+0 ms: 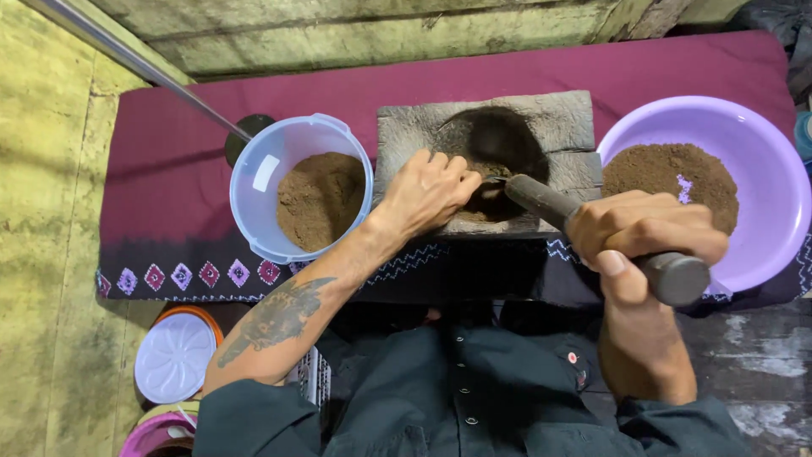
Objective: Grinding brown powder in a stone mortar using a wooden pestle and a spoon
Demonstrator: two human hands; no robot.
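A grey stone mortar block (pixel 558 118) with a dark hollow sits in the middle of a maroon cloth (pixel 186 152). My right hand (pixel 647 233) grips a dark pestle (pixel 541 200) that slants down into the hollow. My left hand (pixel 431 190) rests on the mortar's near left edge, fingers curled around a small spoon-like tool at the hollow; the tool is mostly hidden. Brown powder lies in the hollow.
A pale blue tub (pixel 254 182) with brown powder stands left of the mortar. A lilac basin (pixel 770 161) with a heap of brown powder stands right. A metal rod (pixel 144 68) crosses at upper left. A white lid (pixel 175 357) and coloured containers lie on the floor at lower left.
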